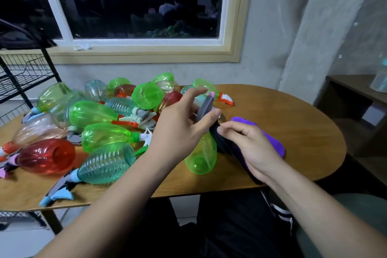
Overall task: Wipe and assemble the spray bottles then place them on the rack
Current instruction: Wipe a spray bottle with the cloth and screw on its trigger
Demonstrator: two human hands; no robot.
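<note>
Left hand [182, 125] grips grey spray head [206, 103] of green plastic bottle [201, 157]; right hand [251, 148] pinches purple cloth [274, 140]; coloured bottle heap [100, 123] crowds wooden table [282, 115], frame left.

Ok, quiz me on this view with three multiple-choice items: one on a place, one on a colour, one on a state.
1. Where does the rack stand?
A. Left of the table
B. Right of the table
C. On the table

2. What colour is the bottle between the left hand and the right hand?
A. Red
B. Green
C. Pink

3. What is the right hand doing?
A. Hanging idle
B. Gripping the cloth
C. Holding a red bottle

Answers:
1 A, its black wire shelves show past the table's left end.
2 B, its clear body is bright green.
3 B, its fingers curl round the purple cloth at the bottle's neck.
</note>
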